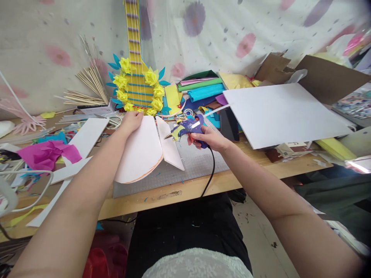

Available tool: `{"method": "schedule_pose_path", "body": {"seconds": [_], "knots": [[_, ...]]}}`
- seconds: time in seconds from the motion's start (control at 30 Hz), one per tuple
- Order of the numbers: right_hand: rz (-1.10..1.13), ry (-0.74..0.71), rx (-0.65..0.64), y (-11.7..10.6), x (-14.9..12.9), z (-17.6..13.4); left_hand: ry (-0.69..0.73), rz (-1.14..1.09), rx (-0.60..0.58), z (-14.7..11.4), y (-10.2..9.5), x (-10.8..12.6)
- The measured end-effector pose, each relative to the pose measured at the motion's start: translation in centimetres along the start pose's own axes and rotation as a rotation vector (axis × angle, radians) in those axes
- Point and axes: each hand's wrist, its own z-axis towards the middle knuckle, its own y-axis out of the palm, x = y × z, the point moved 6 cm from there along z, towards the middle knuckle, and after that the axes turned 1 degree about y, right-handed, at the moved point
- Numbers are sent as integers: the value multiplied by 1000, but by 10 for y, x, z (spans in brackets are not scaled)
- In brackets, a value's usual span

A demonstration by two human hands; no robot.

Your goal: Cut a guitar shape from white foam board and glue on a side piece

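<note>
My left hand point(133, 120) is closed on the far edge of a white foam board piece point(142, 150) with a curved near edge marked in orange. In my right hand point(209, 138) is a purple hot glue gun point(189, 126), its nozzle pointing left. A white glue stick point(217, 110) sticks out of its back. Below the nozzle, a narrow white board strip point(170, 148) stands close beside the curved piece; I cannot tell if they touch. The grey cutting mat point(199, 162) lies under them.
A yellow paper-flower guitar point(136, 83) leans at the back. A large white board point(286, 112) rests on clutter at right. Wooden sticks point(89, 87), magenta crepe paper point(49, 154) and white board scraps point(87, 137) lie left. The gun's black cord point(213, 170) hangs over the table's front edge.
</note>
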Motion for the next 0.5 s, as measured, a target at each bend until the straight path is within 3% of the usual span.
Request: {"method": "schedule_pose_path", "body": {"seconds": [0.13,0.5], "knots": [[-51,-2,-70,2,-5,-2,-14,-56,-1,1,-2,2],[-116,36,-159,9,2,-3,-68,-87,-181,-12,9,17]]}}
